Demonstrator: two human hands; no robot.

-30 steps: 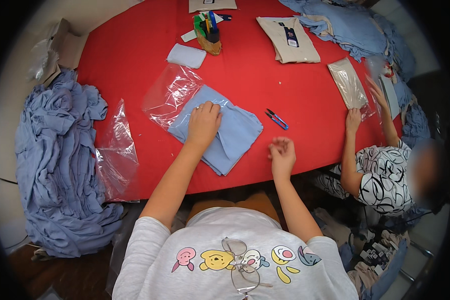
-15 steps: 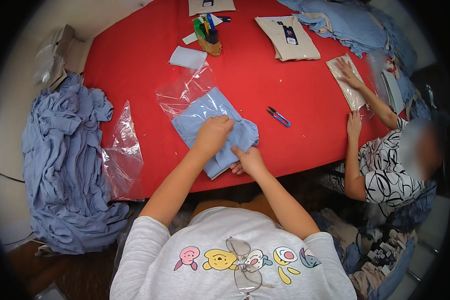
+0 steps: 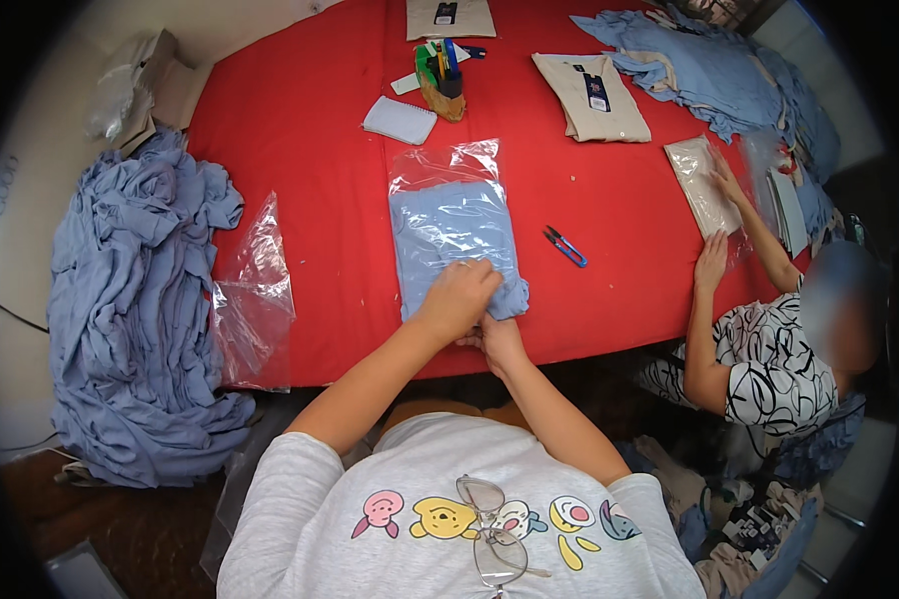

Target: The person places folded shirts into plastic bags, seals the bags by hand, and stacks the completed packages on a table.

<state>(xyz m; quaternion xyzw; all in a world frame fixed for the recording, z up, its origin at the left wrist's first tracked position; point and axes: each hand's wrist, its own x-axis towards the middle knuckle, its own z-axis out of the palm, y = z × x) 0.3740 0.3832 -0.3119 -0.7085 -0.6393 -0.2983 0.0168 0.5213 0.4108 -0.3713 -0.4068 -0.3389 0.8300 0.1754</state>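
Had the left hand [image 3: 459, 296] palm down on the near part of a folded blue garment [image 3: 449, 225], fingers bent and bunched close together. Couldn't tell about any pinch under those fingertips, tbh. Had the right hand [image 3: 498, 341] tucked in just below, at the garment's near edge, with fingers mostly out of sight behind the left. Couldn't tell pinching from plain pressing there either. Found the garment lying flat on the red table [image 3: 340, 240], right up by the near edge, far part under a shiny clear plastic bag [image 3: 469, 160] with loose film sticking out past the far end. Noticed the near right corner looking kinda bunched up too.

Spotted blue snips [image 3: 567, 249] off to the right, lying well apart from the garment. Saw a second clear bag [image 3: 258, 309] over to the left, next to a huge heap of blue clothes [image 3: 135, 329]. Further out, saw a notepad [image 3: 400, 120] and a pen holder [image 3: 442, 95], then a folded beige shirt [image 3: 619, 118] with a dark tag [image 3: 596, 92]. Over on the far right, saw a co-worker [image 3: 781, 364] with both hands [image 3: 711, 262] on a bagged beige garment [image 3: 697, 185].
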